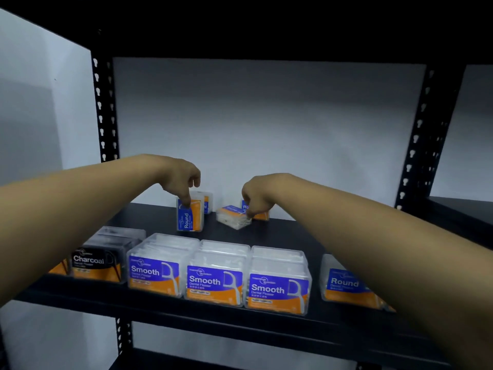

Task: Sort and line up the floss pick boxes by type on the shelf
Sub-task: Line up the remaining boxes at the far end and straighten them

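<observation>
Three Smooth boxes [218,276] stand side by side at the front edge of the shelf [240,320], with a Charcoal box [97,259] to their left and a Round box [346,285] to their right, so the types are already grouped there. Behind that row, the left hand [184,180] pinches the top of an upended Round box [190,214], while the right hand [257,196] seems to grip a tipped box [234,216], probably to bring both strays forward.
</observation>
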`<state>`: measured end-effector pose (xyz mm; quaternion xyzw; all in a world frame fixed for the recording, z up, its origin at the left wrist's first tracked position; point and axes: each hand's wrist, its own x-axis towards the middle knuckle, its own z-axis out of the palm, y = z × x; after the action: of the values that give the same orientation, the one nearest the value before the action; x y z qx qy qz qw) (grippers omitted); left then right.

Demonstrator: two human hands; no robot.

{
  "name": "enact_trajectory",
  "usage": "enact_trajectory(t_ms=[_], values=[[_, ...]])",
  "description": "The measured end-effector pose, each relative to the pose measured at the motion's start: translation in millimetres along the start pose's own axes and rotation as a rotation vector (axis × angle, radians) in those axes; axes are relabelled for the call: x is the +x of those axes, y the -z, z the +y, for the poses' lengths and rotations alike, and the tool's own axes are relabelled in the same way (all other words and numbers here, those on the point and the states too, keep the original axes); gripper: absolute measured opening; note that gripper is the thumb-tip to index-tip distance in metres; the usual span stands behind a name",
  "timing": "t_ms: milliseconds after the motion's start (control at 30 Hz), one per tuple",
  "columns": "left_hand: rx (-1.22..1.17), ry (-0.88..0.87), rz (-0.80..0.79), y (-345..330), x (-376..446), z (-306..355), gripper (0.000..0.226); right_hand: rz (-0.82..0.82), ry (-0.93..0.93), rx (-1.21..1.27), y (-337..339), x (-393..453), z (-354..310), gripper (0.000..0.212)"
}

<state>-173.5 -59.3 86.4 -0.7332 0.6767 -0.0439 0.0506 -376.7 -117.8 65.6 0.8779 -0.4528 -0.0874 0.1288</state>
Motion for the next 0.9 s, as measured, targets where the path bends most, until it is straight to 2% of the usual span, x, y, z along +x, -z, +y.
enact_trajectory(t_ms=[100, 133, 300, 400, 567, 667, 767, 900], values=[[0.025, -0.008, -0.042, -10.8, 7.6, -4.4, 0.073, 0.041, 0.027, -0.163, -5.8, 14.6, -18.9, 0.014], [0.047, -0.013, -0.037, -14.4, 10.1, -4.4, 0.075, 0.047, 0.023, -0.184, -7.1, 18.9, -23.4, 0.013], [0.109, -0.044, -0.032, -25.9, 20.9, -6.6, 0.074, -0.017, -0.030, -0.198, -18.8, 43.8, -37.8, 0.038], [0.121, -0.056, -0.066, -30.8, 26.1, -11.9, 0.073, -0.035, -0.044, -0.146, -25.0, 54.3, -41.9, 0.041], [0.075, -0.120, -0.028, -34.3, 32.1, -14.7, 0.067, -0.093, -0.104, 0.030, -16.6, 60.1, -38.9, 0.056], [0.001, -0.136, -0.065, -31.6, 36.5, -18.6, 0.059, -0.112, -0.144, 0.138, -7.8, 56.3, -33.1, 0.056], [-0.063, -0.150, -0.062, -24.1, 34.7, -18.6, 0.059, -0.102, -0.127, 0.084, -5.0, 52.1, -32.3, 0.056], [-0.054, -0.172, -0.080, -19.4, 31.0, -11.8, 0.048, -0.075, -0.076, 0.067, -8.6, 49.6, -30.6, 0.078]])
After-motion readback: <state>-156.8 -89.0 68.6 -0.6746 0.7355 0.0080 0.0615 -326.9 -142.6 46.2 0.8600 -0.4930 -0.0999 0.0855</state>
